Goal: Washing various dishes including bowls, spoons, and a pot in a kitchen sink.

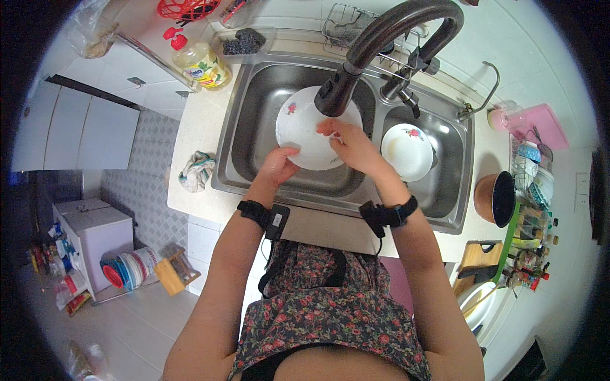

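A white plate (305, 126) with a small red flower print is tilted over the large left basin (255, 114) of a stainless steel double sink. My left hand (279, 166) grips its lower left rim, thumb on the upper face. Over the right part of the plate is my right hand (350, 145), fingers bent and thumb apart, with no object visible in it. Whether its fingertips touch the plate is hard to see. The dark spray head (336, 90) of the pull-down kitchen faucet hangs just above that hand. A smaller flowered white dish (407, 152) rests in the right basin (448, 195).
Left of the sink are a dish soap pump bottle (202, 64) and a crumpled cloth (197, 171). Behind it, a dark scouring pad (245, 42) lies in a tray. To the right stand a copper-coloured pot (493, 197), a wooden cutting board (479, 259) and a dish rack (522, 169).
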The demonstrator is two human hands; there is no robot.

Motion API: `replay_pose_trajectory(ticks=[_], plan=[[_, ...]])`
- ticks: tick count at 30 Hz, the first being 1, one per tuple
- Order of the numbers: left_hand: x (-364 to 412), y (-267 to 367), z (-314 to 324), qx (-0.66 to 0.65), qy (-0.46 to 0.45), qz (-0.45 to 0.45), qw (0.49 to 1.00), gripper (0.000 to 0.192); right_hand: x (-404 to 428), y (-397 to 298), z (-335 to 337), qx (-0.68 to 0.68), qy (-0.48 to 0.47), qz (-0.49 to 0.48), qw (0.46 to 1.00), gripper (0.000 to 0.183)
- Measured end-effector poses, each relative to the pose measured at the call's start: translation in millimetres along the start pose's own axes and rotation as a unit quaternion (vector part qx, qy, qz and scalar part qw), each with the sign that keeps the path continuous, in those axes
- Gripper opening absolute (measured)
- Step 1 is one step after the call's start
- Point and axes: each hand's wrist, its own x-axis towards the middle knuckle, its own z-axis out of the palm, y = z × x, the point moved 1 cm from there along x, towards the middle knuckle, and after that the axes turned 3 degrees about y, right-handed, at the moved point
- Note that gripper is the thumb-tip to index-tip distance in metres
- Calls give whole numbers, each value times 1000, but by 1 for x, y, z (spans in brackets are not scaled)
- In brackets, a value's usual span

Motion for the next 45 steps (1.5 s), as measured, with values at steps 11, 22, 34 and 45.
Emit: replay_pose_trajectory(ticks=[11, 22, 34, 45], plan=[[-22, 7, 45, 188, 187, 127, 956, 43, 19, 23, 5, 142, 42, 209, 967, 20], [-1, -18, 11, 7, 50, 131, 990, 44, -41, 2, -27, -273, 43, -102, 956, 29], [-30, 10, 71, 173, 82, 106, 976, 38, -73, 28, 7, -269, 90, -103, 953, 15], [16, -56, 92, 288, 3, -43, 957, 27, -137, 11, -101, 220, 236, 222, 920, 23]])
